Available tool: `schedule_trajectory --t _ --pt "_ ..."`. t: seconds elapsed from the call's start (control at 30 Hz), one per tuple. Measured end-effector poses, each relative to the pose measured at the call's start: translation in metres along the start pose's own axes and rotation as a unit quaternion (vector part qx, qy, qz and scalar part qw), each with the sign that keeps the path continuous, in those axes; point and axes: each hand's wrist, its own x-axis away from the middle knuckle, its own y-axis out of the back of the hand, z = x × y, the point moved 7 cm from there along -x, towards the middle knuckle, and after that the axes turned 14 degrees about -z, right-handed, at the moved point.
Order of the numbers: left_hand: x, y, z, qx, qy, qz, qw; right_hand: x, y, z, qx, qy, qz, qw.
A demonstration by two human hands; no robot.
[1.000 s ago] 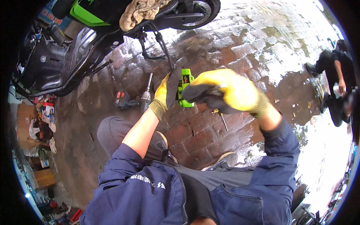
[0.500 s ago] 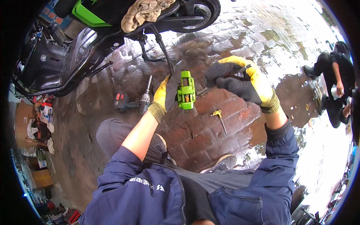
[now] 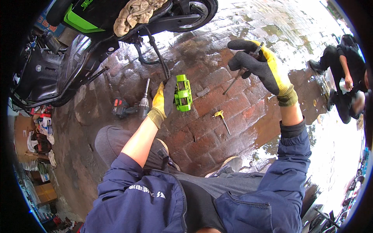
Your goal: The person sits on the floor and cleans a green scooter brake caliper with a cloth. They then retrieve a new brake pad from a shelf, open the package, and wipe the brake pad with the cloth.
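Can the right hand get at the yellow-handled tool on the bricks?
Probably yes: the yellow-handled tool lies uncovered nearby, though the right hand holds a thin-shafted tool, so its grip isn't free.

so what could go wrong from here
The right hand holds a screwdriver-like tool, which might slip and jab the left hand gripping the green caliper-like part. The black hose runs from the scooter toward that left hand, so a hard pull could strain it. The yellow-handled tool on the wet floor might get kicked.
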Motion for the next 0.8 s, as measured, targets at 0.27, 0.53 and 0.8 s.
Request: schedule_trajectory --t 0.27,0.53,0.8 --pt "-0.001 -0.002 0.005 0.070 0.043 0.031 0.996 0.004 0.005 -0.033 0.072 -0.072 0.025 0.995" --pt "0.021 0.016 -0.019 0.043 0.019 -0.049 0.998 0.011 -0.014 -0.075 0.077 -0.118 0.084 0.986" --pt "0.061 0.010 -0.065 0.091 0.092 0.105 0.986 0.010 -0.115 -0.160 0.169 0.158 0.098 0.968"
